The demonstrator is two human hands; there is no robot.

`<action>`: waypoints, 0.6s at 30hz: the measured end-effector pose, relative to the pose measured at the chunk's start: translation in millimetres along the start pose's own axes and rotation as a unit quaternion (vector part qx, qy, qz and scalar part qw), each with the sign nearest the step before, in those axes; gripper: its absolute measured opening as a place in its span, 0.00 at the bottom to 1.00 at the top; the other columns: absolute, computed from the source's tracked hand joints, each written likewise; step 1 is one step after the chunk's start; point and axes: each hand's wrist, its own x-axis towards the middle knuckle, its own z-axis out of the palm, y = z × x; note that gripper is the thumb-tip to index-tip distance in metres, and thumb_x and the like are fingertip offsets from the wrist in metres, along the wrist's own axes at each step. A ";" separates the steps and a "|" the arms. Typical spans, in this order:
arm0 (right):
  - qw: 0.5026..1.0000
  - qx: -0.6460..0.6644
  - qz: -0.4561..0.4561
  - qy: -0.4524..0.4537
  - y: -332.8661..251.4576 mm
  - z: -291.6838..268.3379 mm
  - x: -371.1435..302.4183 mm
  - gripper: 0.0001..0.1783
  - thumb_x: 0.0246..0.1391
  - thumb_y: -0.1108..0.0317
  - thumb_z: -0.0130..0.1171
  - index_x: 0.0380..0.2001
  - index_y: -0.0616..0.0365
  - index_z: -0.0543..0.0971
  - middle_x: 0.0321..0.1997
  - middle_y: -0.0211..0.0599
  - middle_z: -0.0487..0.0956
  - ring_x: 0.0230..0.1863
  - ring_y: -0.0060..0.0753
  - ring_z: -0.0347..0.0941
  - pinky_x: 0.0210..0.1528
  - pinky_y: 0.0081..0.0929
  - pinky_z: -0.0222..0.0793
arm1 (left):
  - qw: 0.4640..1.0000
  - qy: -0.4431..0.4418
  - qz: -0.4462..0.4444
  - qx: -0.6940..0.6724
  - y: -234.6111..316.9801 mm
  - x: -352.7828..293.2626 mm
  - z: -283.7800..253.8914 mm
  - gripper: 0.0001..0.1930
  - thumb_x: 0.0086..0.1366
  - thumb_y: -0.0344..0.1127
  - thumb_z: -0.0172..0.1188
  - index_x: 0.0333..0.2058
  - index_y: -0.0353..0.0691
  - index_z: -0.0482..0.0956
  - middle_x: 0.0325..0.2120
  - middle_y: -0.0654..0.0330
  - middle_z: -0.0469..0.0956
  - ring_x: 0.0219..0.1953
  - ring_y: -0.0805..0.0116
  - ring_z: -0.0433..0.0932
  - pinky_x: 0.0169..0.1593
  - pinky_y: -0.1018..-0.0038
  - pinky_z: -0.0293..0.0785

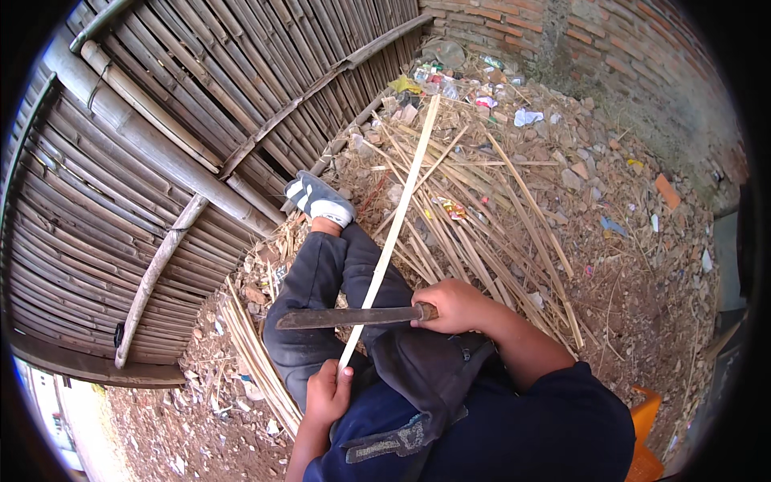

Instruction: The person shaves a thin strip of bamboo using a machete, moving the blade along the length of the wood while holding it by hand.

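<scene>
My left hand (326,394) is closed around the near end of a long pale bamboo strip (399,213), which slants up and away over my legs. My right hand (454,307) grips the wooden handle of a machete (341,318). Its dark, worn blade points left and lies across the strip, a short way beyond my left hand. Whether the blade presses into the strip or only rests on it, I cannot tell. A dark cloth (422,365) covers my lap under the handle.
A heap of bamboo strips (482,233) lies on rubble ahead and to the right. More strips (255,357) lie beside my left leg. A bamboo wall (185,153) stands at the left, a brick wall (626,48) at the back right. Part of an orange seat (645,434) shows behind me.
</scene>
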 end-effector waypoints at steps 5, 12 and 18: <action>1.000 0.001 0.007 -0.008 -1.1 -1.8 -1.1 0.16 0.52 0.54 0.71 0.33 0.54 0.81 0.28 0.44 0.82 0.35 0.54 0.80 0.37 0.47 0.72 | 1.000 0.002 -0.001 0.005 -0.4 -0.2 -0.6 0.16 0.73 0.44 0.59 0.36 0.35 0.77 0.19 0.48 0.77 0.24 0.44 0.80 0.29 0.59 0.73; 1.000 0.002 0.006 0.008 -1.4 0.4 -1.6 0.16 0.52 0.53 0.70 0.33 0.53 0.81 0.27 0.43 0.81 0.34 0.54 0.80 0.37 0.47 0.72 | 1.000 0.005 -0.004 -0.013 2.2 -0.1 0.8 0.15 0.73 0.44 0.59 0.35 0.35 0.77 0.20 0.48 0.77 0.24 0.45 0.81 0.29 0.59 0.74; 0.999 -0.030 -0.019 0.008 1.0 -3.4 -1.6 0.15 0.52 0.54 0.70 0.32 0.52 0.80 0.26 0.43 0.80 0.33 0.54 0.79 0.35 0.47 0.72 | 1.000 -0.012 0.011 0.004 5.9 2.1 -0.8 0.15 0.74 0.44 0.58 0.35 0.36 0.75 0.20 0.47 0.78 0.25 0.42 0.81 0.30 0.58 0.74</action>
